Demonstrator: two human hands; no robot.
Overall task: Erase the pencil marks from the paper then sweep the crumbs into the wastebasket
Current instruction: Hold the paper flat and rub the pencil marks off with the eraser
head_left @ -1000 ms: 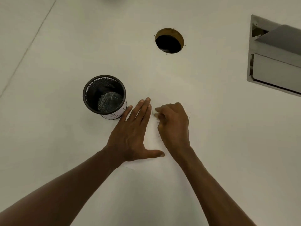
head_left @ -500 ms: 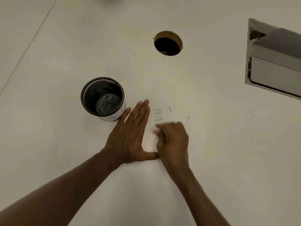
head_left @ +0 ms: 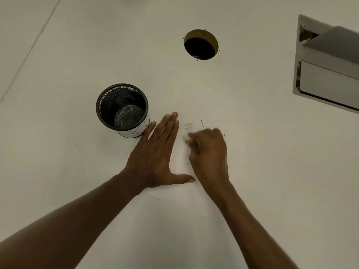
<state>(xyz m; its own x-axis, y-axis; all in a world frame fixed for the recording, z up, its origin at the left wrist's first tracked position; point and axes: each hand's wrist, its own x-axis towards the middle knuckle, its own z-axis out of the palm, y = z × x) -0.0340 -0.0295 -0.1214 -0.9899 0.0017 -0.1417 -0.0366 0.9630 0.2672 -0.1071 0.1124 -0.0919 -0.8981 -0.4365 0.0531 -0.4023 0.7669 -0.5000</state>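
A white sheet of paper (head_left: 181,189) lies on the white desk, hard to tell apart from it. Faint pencil marks (head_left: 189,126) show just beyond my fingers. My left hand (head_left: 155,154) lies flat on the paper's left side, fingers straight and thumb spread. My right hand (head_left: 208,152) is curled around a small white eraser (head_left: 186,138), blurred, whose tip touches the paper below the marks. A black mesh wastebasket (head_left: 122,108) stands upright to the left of my left hand, with grey crumbs inside.
A round cable hole (head_left: 201,44) opens in the desk beyond the paper. A metal desk box with a raised lid (head_left: 328,68) sits at the right edge. A seam runs along the far left of the desk (head_left: 58,171).
My right hand with the eraser went toward me, baring the pencil marks, then came back up toward them. My left hand stayed flat on the paper.
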